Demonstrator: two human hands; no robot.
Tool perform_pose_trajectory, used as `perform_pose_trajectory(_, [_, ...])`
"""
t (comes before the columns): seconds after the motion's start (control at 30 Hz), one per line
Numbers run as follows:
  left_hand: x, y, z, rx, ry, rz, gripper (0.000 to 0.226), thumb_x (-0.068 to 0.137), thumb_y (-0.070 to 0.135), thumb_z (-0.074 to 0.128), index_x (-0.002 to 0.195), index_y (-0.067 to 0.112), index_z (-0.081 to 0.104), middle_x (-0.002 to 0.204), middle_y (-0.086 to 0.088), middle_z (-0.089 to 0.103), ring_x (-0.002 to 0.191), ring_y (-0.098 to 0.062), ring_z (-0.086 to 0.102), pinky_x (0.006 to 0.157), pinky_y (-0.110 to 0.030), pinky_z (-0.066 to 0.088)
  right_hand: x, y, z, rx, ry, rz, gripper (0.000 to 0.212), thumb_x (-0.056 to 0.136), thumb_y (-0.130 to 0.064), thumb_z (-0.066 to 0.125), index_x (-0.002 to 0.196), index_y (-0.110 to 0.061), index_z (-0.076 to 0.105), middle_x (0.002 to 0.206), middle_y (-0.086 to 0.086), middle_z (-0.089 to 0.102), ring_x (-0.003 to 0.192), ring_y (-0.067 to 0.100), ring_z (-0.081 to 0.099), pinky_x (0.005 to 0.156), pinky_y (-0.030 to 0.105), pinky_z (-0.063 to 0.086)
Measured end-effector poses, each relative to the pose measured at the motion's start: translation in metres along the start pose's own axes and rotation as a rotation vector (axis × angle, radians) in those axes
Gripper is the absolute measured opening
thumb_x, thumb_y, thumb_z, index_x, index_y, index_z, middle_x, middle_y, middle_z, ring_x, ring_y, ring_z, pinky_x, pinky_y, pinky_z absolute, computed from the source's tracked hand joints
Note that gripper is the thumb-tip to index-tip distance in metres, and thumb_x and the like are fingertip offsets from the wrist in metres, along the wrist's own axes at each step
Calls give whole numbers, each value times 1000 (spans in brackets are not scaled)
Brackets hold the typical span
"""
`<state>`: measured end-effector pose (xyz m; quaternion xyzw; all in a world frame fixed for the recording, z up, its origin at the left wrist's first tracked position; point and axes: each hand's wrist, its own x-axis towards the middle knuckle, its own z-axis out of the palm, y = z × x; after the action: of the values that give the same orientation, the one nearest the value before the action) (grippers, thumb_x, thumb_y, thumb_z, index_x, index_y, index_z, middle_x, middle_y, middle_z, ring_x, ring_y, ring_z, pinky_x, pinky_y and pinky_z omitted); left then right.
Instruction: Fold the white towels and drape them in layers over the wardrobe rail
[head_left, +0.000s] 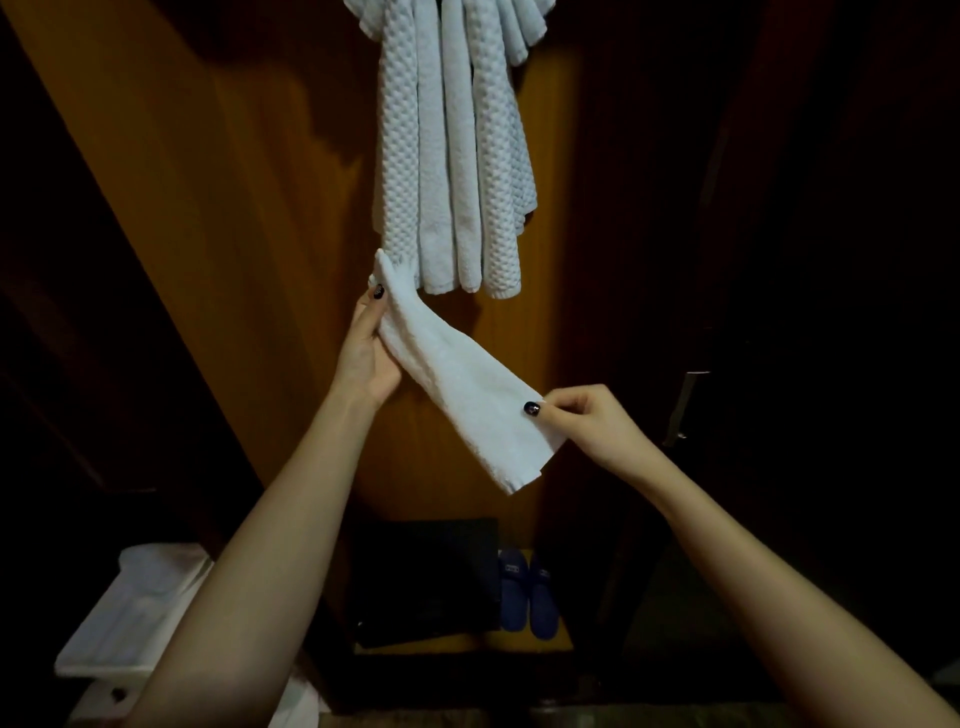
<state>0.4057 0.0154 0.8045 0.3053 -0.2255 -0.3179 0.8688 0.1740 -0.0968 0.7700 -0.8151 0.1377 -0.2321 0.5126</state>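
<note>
A dim wooden wardrobe (218, 218) is seen, hung towels (452, 171) draped above. A folded towel (457, 379) is gripped at both ends by left hand (363, 358) and right hand (587, 421) fingers. Slippers (527, 592) lie below; no writing is legible.

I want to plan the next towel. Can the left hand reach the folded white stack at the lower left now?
Probably not yet. The left hand is raised, gripping the small white towel together with the right hand. The folded stack lies far below, nothing blocking it.
</note>
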Motion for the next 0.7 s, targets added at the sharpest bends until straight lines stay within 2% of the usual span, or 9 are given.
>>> perform_pose_trajectory(0.1, [-1,-2,-4,11,23,2,19,96,18,53,114,15,58,105,-1,70,97,-13,66,80,-31,55,-1,-3,1,-99,117,-39,26,91,-32,67,74,-13,70,74,15,66,67,25,59,63,41,43])
perform_pose_trajectory(0.2, [-1,-4,-4,10,30,18,19,96,14,53,115,12,56,102,-2,71,94,-13,67,77,-29,55,-5,-6,3,-182,194,-101,6,89,-22,69,89,-25,64,86,-2,68,78,18,63,69,40,50])
perform_pose_trajectory(0.3, [-1,-5,-4,83,51,20,28,96,10,54,124,6,49,111,-8,66,98,-16,64,77,-30,55,-10,-7,1,-272,50,-192,24,94,-8,58,104,-29,65,105,-17,65,95,7,62,80,29,51])
perform_pose_trajectory(0.37, [-2,-4,-3,149,92,14,33,94,10,58,126,8,46,119,-11,61,99,-17,63,74,-29,55,-11,-1,0,-286,-17,-127,31,96,-7,50,100,-32,68,105,-9,68,97,20,64,84,41,52])
perform_pose_trajectory(0.4, [-2,-3,-3,175,110,16,30,94,10,59,121,10,47,121,-12,60,98,-17,63,73,-29,55,-12,0,0,-278,-49,-67,31,97,-11,47,98,-35,68,105,2,69,97,32,63,86,51,50])
perform_pose_trajectory(0.47, [-3,-2,-1,207,118,23,24,94,10,59,115,13,48,122,-13,59,100,-17,63,73,-29,55,-11,0,-1,-238,-106,53,26,101,-27,45,101,-32,70,105,18,67,101,46,59,87,57,48])
perform_pose_trajectory(0.53, [-6,-3,4,236,113,28,20,94,10,59,110,16,50,121,-11,59,100,-16,62,75,-28,55,-11,-7,0,-234,-120,157,44,98,-51,39,102,-21,71,97,19,67,94,40,61,85,48,47])
perform_pose_trajectory(0.6, [-10,-6,11,295,110,43,20,94,11,59,111,17,49,117,-8,58,99,-14,61,76,-26,54,-9,-15,7,-324,-145,224,66,85,-70,29,90,-16,66,87,14,64,82,34,59,75,42,46])
perform_pose_trajectory(0.7, [-10,-10,21,353,114,84,33,93,9,60,123,14,45,122,-10,56,101,-15,60,77,-25,53,-7,-13,22,-454,-177,244,64,82,-71,50,78,-7,55,72,6,54,64,19,48,57,31,32])
